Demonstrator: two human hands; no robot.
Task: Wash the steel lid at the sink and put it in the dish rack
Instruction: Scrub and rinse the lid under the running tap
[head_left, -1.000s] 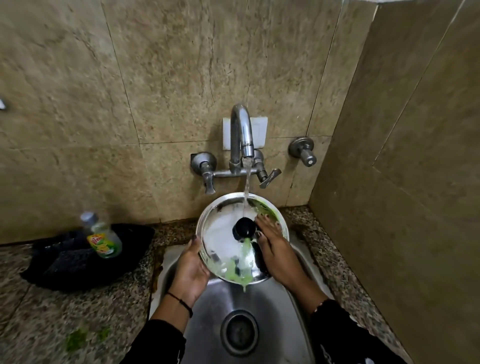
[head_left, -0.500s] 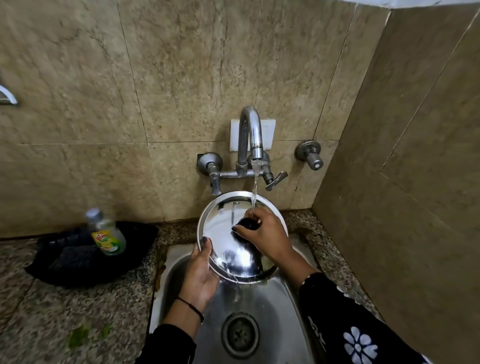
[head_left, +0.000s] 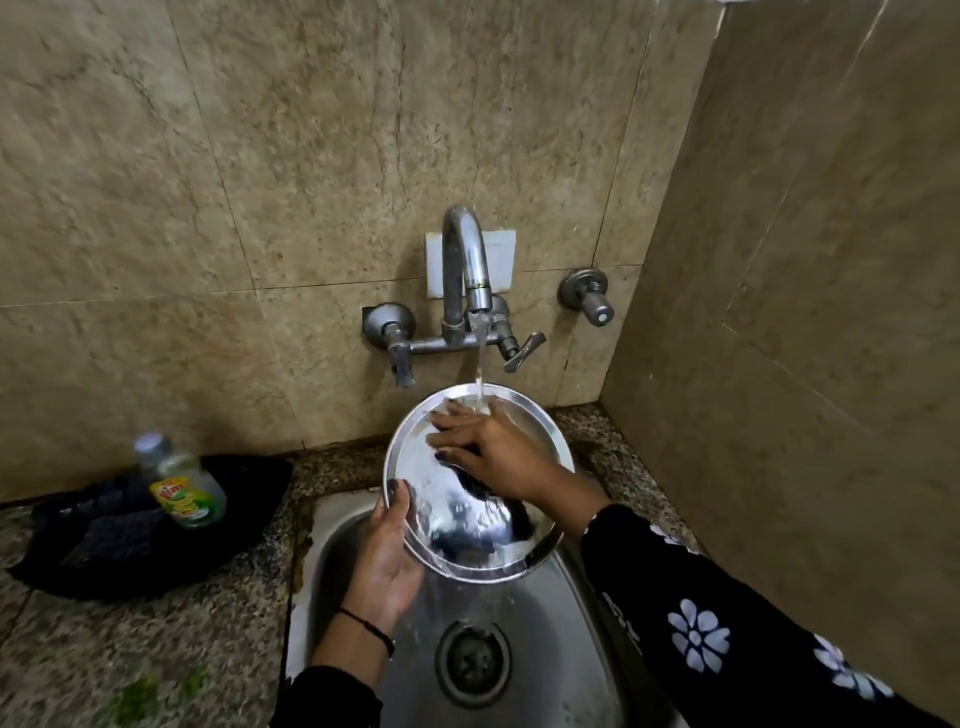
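A round steel lid (head_left: 457, 525) tilts above the steel sink (head_left: 545, 649), its top face toward me, under running water from the tap (head_left: 470, 270). My left hand (head_left: 387, 561) grips the lid's lower left rim, thumb on the face. My right hand (head_left: 493, 449) lies flat on the lid's upper face with fingers spread, right where the stream lands. It covers most of the black knob. No dish rack is in view.
A dish soap bottle (head_left: 182, 486) stands on a black cloth (head_left: 119, 540) on the granite counter at left. The sink drain (head_left: 472, 662) lies below the lid. Tiled walls close in behind and on the right, with a separate valve (head_left: 589, 299).
The green suds have rinsed off the lid. My right hand slid from the knob up across the upper face, fingers spread. My left hand keeps its grip on the rim.
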